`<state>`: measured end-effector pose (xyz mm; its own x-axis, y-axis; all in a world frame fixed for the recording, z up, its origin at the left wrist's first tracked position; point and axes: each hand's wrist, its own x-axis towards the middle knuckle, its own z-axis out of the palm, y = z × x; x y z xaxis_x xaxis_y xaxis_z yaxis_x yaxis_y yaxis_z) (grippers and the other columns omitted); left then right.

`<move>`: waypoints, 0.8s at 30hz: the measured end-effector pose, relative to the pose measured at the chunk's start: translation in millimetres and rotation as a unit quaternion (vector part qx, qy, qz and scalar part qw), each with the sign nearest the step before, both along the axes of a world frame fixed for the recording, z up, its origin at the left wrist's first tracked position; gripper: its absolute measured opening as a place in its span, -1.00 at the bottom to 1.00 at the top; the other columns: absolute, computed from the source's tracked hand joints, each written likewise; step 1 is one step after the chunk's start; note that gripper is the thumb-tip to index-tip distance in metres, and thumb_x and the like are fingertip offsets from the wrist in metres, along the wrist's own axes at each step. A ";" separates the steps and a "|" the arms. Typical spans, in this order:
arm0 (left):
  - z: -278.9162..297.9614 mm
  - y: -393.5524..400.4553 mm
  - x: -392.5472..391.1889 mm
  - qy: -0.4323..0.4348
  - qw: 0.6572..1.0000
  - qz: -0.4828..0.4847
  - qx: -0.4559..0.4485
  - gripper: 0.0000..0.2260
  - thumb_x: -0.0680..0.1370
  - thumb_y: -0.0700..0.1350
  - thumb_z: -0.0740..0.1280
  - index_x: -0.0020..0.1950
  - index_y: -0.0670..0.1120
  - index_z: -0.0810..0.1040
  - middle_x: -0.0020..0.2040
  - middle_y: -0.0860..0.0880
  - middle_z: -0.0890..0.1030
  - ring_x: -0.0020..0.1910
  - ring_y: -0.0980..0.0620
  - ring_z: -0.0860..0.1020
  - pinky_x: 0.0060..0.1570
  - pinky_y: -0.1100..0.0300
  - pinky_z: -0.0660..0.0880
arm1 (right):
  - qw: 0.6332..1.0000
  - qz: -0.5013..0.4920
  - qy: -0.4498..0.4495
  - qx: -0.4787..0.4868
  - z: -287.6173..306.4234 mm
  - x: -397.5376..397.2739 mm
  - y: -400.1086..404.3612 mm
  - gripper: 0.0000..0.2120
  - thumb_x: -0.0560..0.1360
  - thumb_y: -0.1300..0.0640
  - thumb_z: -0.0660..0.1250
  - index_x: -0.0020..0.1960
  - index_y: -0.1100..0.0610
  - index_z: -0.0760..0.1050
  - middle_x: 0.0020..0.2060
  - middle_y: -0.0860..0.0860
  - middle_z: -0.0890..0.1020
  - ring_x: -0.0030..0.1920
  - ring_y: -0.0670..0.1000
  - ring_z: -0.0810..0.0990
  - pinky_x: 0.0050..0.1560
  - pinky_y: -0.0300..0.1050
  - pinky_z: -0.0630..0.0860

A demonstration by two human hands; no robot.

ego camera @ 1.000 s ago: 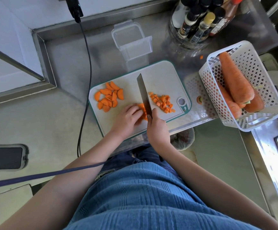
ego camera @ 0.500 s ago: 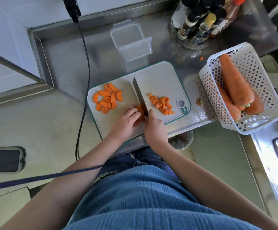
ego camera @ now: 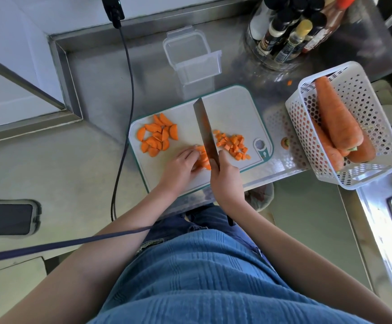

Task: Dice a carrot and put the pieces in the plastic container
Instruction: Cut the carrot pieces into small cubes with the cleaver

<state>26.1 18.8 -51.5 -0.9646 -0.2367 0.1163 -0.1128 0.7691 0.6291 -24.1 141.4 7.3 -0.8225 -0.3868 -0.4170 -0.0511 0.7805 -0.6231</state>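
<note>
I see orange carrot slices bunched flat under my left hand's fingertips, just left of my right hand. Half-moon slices lie piled beyond my left hand; small dice lie scattered beyond my right. The clear plastic container sits open and upright, well beyond both.

Cutting board taken as landmark: slices on left part, dice on right part, container behind, basket to right.
</note>
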 end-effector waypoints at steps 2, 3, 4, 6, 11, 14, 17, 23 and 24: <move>2.1 0.4 -0.8 -0.002 1.000 0.003 0.004 -0.77 0.33 -0.23 0.54 -0.11 -0.25 0.57 -0.08 -0.14 0.64 0.01 -0.10 0.59 -0.10 0.14 0.55 | 1.000 0.002 -0.001 0.004 -1.0 1.9 -1.8 -0.83 0.65 0.05 0.06 -0.06 0.11 0.24 -0.40 0.07 0.47 -0.43 0.11 0.39 -0.44 -0.07 0.32; 3.0 0.8 -1.4 0.001 1.000 0.005 0.007 -0.77 0.32 -0.24 0.54 -0.13 -0.25 0.56 -0.11 -0.14 0.63 -0.02 -0.08 0.59 -0.11 0.19 0.52 | 1.000 0.002 0.000 0.010 -2.2 2.5 -2.3 -0.84 0.65 0.04 0.06 -0.06 0.10 0.23 -0.38 0.10 0.49 -0.41 0.14 0.41 -0.42 -0.03 0.35; 3.8 1.0 -1.7 0.006 1.000 0.006 0.010 -0.78 0.32 -0.25 0.54 -0.15 -0.25 0.55 -0.12 -0.15 0.63 -0.04 -0.05 0.57 -0.12 0.25 0.46 | 1.000 0.002 0.001 0.014 -2.7 3.0 -2.9 -0.84 0.65 0.04 0.05 -0.06 0.10 0.22 -0.36 0.13 0.50 -0.39 0.16 0.42 -0.39 0.00 0.38; 4.1 0.6 -1.4 0.011 1.000 0.006 0.013 -0.79 0.33 -0.25 0.53 -0.17 -0.26 0.54 -0.13 -0.15 0.62 -0.06 -0.06 0.57 -0.08 0.25 0.42 | 1.000 0.001 0.002 0.016 -4.0 3.4 -4.2 -0.84 0.65 0.04 0.05 -0.06 0.09 0.22 -0.32 0.17 0.53 -0.36 0.19 0.45 -0.37 0.04 0.42; -1.5 -1.3 0.0 0.008 1.000 0.001 0.012 -0.81 0.37 -0.22 0.51 -0.12 -0.25 0.57 -0.03 -0.15 0.61 -0.02 -0.10 0.58 -0.12 0.20 0.51 | 1.000 0.008 0.005 0.023 -5.5 3.4 -5.0 -0.85 0.65 0.05 0.04 -0.06 0.09 0.20 -0.33 0.18 0.53 -0.35 0.22 0.48 -0.39 0.03 0.42; -3.7 -1.9 0.1 0.023 0.999 -0.004 0.023 -0.81 0.37 -0.22 0.51 -0.12 -0.27 0.57 -0.05 -0.15 0.60 0.01 -0.04 0.51 -0.08 0.21 0.47 | 0.999 0.016 0.005 0.036 -7.5 4.4 -4.9 -0.86 0.66 0.06 0.03 -0.04 0.09 0.19 -0.31 0.18 0.54 -0.33 0.24 0.51 -0.40 0.01 0.40; -6.4 -3.3 0.1 0.027 0.999 -0.004 0.022 -0.80 0.34 -0.23 0.53 -0.15 -0.25 0.56 -0.08 -0.14 0.60 0.01 0.01 0.46 -0.12 0.15 0.51 | 0.998 0.025 0.009 0.049 -10.3 4.0 -4.8 -0.87 0.66 0.06 0.02 -0.02 0.10 0.19 -0.30 0.17 0.54 -0.32 0.23 0.51 -0.42 -0.05 0.35; -5.2 -4.8 -1.2 0.022 0.999 -0.002 0.036 -0.83 0.31 -0.31 0.50 -0.22 -0.26 0.53 -0.16 -0.16 0.58 -0.06 0.02 0.42 -0.20 0.12 0.50 | 0.994 0.054 0.006 0.095 -18.6 4.4 -7.9 -0.94 0.64 0.17 0.03 0.09 0.14 0.22 -0.23 0.20 0.55 -0.28 0.23 0.54 -0.37 0.01 0.44; -6.5 -5.1 -1.0 0.022 0.999 -0.002 0.036 -0.83 0.30 -0.32 0.50 -0.23 -0.26 0.53 -0.16 -0.16 0.58 -0.06 0.02 0.43 -0.22 0.10 0.51 | 0.993 0.057 0.004 0.102 -19.7 4.0 -8.7 -0.95 0.63 0.21 0.03 0.08 0.12 0.20 -0.22 0.20 0.54 -0.27 0.23 0.53 -0.36 0.01 0.43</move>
